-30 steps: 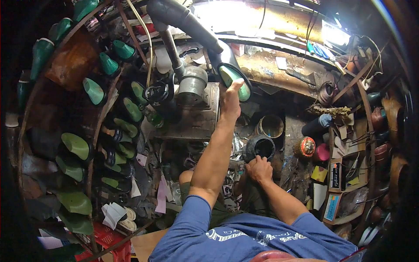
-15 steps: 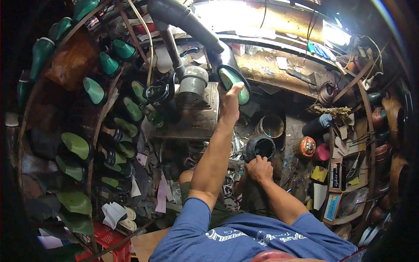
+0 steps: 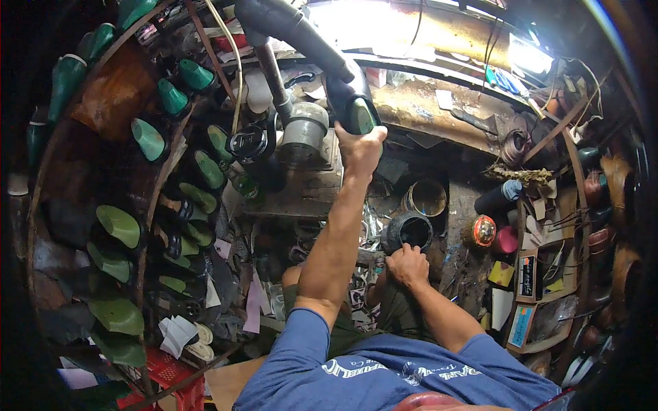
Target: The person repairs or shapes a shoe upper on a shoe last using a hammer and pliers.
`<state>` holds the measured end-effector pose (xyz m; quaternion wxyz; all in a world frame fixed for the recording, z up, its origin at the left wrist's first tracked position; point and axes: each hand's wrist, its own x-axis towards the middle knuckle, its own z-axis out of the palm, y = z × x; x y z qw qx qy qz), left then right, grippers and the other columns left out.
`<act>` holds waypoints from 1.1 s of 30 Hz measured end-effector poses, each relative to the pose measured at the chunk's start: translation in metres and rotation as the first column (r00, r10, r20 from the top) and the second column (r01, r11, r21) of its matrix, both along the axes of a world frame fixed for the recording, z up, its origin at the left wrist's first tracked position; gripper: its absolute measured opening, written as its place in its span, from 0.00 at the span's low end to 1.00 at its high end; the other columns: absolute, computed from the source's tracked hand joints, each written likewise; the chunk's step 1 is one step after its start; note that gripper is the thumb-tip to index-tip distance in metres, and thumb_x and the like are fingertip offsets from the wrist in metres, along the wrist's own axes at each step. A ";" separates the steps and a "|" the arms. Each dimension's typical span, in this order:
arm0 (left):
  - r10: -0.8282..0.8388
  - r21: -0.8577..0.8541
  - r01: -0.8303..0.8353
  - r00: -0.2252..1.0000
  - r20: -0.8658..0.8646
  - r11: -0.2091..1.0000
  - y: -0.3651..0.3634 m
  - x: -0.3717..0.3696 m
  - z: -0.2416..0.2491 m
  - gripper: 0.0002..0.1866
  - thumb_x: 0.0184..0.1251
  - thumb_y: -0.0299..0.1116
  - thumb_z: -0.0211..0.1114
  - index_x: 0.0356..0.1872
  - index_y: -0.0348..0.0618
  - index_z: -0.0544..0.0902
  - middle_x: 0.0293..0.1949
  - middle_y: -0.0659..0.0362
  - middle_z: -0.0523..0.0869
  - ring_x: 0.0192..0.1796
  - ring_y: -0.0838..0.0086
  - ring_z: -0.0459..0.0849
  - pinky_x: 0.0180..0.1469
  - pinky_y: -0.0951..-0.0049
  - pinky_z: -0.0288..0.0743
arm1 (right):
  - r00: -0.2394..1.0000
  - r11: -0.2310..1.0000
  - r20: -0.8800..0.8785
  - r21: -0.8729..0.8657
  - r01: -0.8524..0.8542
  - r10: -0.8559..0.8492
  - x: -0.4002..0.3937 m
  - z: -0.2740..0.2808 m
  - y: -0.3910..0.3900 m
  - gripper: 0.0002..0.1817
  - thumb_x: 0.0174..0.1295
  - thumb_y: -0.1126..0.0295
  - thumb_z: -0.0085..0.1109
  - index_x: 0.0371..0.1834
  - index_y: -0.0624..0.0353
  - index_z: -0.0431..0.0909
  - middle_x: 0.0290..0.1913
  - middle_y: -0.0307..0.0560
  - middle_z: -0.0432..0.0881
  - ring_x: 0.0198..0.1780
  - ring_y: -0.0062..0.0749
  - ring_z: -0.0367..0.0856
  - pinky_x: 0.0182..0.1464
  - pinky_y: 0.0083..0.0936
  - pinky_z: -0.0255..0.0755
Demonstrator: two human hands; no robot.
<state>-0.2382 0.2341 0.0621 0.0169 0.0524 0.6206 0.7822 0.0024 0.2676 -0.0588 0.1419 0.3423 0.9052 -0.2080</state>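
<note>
My left hand (image 3: 360,149) grips a dark shoe (image 3: 336,96) at its heel end, arm stretched forward. A green shoe last (image 3: 362,118) fills the shoe's opening, and the toe points away from me beneath the end of a thick grey pipe (image 3: 319,49). Lower down, my right hand (image 3: 409,266) has its fingers curled at the near rim of a dark round pot (image 3: 392,234); what they hold, if anything, I cannot tell. Behind that pot stands a second round can (image 3: 442,198) with a pale, stained inside.
Left racks hold several shoes on green lasts (image 3: 118,226). A grey metal cylinder (image 3: 305,130) stands beside the shoe. To the right are an orange-red lidded jar (image 3: 482,231), a dark bottle (image 3: 495,198) and small boxes (image 3: 526,277). A cluttered wooden shelf (image 3: 411,109) runs behind.
The shoe has turned and shifted slightly left and away from me, showing less of the green last. My left hand has turned with it. My right hand stays at the pot.
</note>
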 end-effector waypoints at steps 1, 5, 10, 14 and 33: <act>0.028 -0.081 -0.028 1.000 0.001 0.996 0.000 -0.001 0.000 0.53 0.42 0.32 0.73 0.69 0.21 0.52 0.60 0.38 0.72 0.61 0.53 0.74 0.66 0.66 0.65 | 1.000 1.000 -0.006 0.000 0.001 -0.001 0.000 0.000 0.000 0.37 0.50 0.45 0.65 0.59 0.58 0.74 0.52 0.62 0.76 0.53 0.61 0.78 0.55 0.48 0.74; 0.073 -0.238 -0.068 0.997 0.014 0.969 0.000 -0.004 0.004 0.56 0.40 0.36 0.73 0.69 0.20 0.49 0.63 0.33 0.69 0.65 0.50 0.71 0.69 0.64 0.61 | 0.999 0.999 -0.031 -0.015 0.035 -0.035 0.000 0.003 -0.003 0.32 0.50 0.47 0.65 0.52 0.59 0.75 0.52 0.61 0.76 0.55 0.60 0.76 0.56 0.48 0.72; 0.024 -0.343 -0.017 1.000 0.015 0.939 -0.005 0.001 0.025 0.59 0.40 0.39 0.72 0.70 0.20 0.45 0.64 0.30 0.66 0.67 0.47 0.67 0.72 0.64 0.56 | 0.998 1.000 -0.046 -0.009 0.030 -0.030 0.001 -0.002 -0.002 0.32 0.50 0.47 0.65 0.53 0.59 0.76 0.51 0.61 0.76 0.54 0.60 0.76 0.56 0.48 0.72; -0.008 -0.423 0.013 1.000 0.015 0.906 -0.008 0.004 0.040 0.59 0.40 0.38 0.71 0.70 0.21 0.44 0.65 0.31 0.64 0.68 0.48 0.65 0.72 0.64 0.55 | 0.999 1.000 -0.047 -0.011 0.027 -0.027 0.001 -0.003 -0.002 0.33 0.50 0.47 0.65 0.53 0.58 0.75 0.51 0.61 0.76 0.54 0.60 0.77 0.56 0.48 0.72; -0.087 -0.114 0.093 0.995 0.050 0.989 -0.017 0.000 -0.017 0.55 0.41 0.34 0.75 0.69 0.22 0.53 0.61 0.37 0.71 0.62 0.55 0.73 0.64 0.67 0.67 | 0.996 1.000 -0.094 0.029 0.004 -0.002 0.000 -0.012 -0.002 0.31 0.51 0.47 0.63 0.52 0.58 0.77 0.49 0.62 0.77 0.49 0.61 0.79 0.52 0.49 0.75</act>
